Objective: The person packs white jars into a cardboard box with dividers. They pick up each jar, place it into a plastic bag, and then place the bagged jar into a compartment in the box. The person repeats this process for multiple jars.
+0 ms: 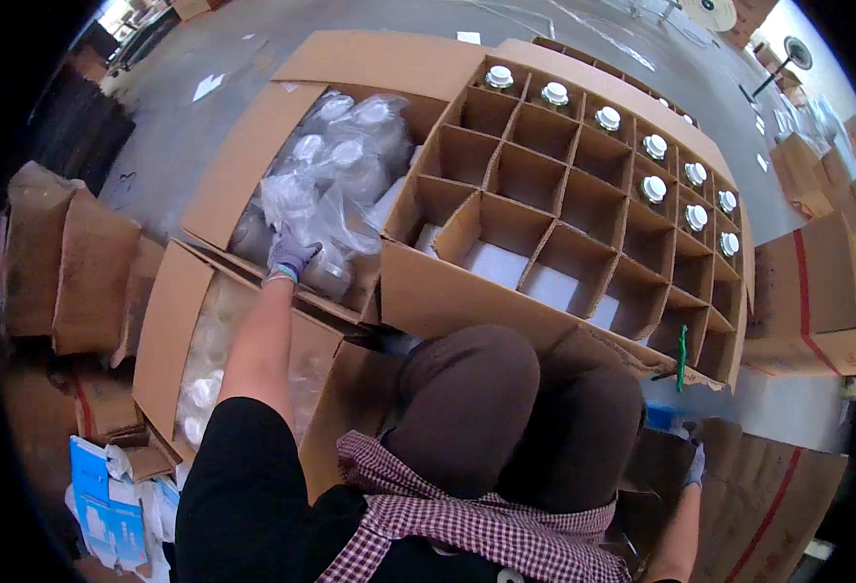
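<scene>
My left hand (294,255), in a thin purple-grey glove, reaches into an open cardboard box (229,185) at the left. Its fingers are closed on the clear plastic bag (287,199) around one of several bagged clear containers. My right hand (696,464), also gloved, is low at the right beside brown cardboard; its fingers are small and blurred, so any grip is unclear. In front of me stands a large carton (467,291) with cardboard dividers (569,175). Several white-capped clear bottles (653,188) stand upright in its far and right cells. White foam (494,264) lines some near cells.
A green tie (682,360) hangs at the carton's near right corner. Another open box of bagged containers (205,389) is at the lower left. Taped cartons (807,291) stand at the right, folded cardboard (88,262) at the left, and a fan (795,53) far right.
</scene>
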Demonstrator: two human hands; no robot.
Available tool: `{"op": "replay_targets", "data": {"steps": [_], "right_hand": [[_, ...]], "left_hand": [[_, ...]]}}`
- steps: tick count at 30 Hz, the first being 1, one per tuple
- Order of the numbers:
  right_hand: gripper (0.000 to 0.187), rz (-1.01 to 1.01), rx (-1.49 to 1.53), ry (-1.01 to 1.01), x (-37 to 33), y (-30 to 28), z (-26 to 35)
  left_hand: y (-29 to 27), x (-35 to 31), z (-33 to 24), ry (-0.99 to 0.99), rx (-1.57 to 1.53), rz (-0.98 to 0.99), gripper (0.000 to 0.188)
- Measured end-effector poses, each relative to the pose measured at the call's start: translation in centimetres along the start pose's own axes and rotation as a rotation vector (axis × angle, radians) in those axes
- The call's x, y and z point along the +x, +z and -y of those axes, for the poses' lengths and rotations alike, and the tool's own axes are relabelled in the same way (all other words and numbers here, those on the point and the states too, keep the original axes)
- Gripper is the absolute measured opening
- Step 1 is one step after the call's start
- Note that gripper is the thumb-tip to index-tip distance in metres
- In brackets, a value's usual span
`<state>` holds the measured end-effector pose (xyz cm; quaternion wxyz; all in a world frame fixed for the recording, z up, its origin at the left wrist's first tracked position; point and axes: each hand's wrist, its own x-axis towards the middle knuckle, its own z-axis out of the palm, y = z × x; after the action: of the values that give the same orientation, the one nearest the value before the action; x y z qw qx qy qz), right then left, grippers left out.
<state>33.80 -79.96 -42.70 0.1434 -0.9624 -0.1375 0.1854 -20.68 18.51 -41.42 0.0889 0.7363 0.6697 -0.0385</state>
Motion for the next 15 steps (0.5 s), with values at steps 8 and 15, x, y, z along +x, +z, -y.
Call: {"op": "replay_targets", "data": {"steps": [8, 15], "right_hand": [[0.054, -0.251, 0.002, -0.006, 2.0, -9.0, 21.8], [0.058, -0.455, 0.536, -0.609, -11.0, -13.1, 51.7]], "left_hand": [[-5.0, -2.5, -1.6, 0.225, -0.295, -0.162, 0.100], [-27.9, -23.8, -6.0, 0.500, -0.357, -0.725, 0.068]]}}
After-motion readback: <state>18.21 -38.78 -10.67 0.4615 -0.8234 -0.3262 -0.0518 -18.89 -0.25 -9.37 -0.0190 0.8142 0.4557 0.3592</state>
